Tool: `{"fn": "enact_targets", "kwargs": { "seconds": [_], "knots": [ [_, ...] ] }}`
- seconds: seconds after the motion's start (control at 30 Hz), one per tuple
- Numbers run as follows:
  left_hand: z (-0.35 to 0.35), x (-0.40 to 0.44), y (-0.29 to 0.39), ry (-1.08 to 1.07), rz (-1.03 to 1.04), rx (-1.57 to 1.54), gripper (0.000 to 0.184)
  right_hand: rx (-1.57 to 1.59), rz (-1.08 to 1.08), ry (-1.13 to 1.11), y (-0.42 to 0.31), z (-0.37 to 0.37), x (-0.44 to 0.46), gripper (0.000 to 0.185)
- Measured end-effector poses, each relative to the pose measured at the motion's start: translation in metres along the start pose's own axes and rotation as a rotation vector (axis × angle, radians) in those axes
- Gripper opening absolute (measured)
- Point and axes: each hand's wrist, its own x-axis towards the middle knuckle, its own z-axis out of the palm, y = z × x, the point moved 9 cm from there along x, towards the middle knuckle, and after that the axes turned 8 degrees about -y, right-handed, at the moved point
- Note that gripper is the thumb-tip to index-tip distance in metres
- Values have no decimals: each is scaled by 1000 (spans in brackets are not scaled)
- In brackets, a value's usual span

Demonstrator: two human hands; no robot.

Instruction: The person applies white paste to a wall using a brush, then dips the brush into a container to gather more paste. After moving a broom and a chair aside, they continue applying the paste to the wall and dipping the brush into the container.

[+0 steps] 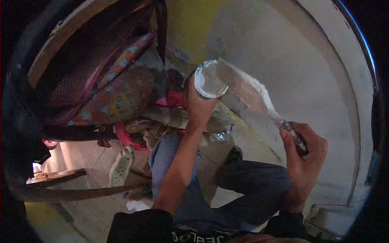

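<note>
My left hand is wrapped round a round container with a white-smeared rim and pale material inside. My right hand grips the dark, stained handle of a wide scraper. The scraper's broad blade slants up and left, and its far end overlaps the container's right rim in view; whether they touch I cannot tell. Whitish material coats part of the blade. Behind the scraper stands a grey-white wall. The fingers of my left hand are partly hidden by the container.
Patterned red fabric fills the left side. On the tiled floor lies a pale sandal, near a pink ring-shaped object. A clear plastic piece is by the wall's base. A wooden piece is at lower left.
</note>
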Motion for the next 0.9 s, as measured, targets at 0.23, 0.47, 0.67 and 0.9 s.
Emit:
{"fn": "enact_targets", "kwargs": {
  "seconds": [0.23,0.47,0.67,0.9],
  "knots": [
    [16,-12,15,-11,58,37,86,71,23,-112,26,47,17,14],
    [38,-29,43,-47,286,84,90,110,-201,9,37,70,34,17],
    [48,-36,55,-133,297,38,82,-35,-212,-43,37,82,36,16],
    [47,-42,69,-109,462,-10,78,-207,-289,-26,29,90,42,17]
  ]
}}
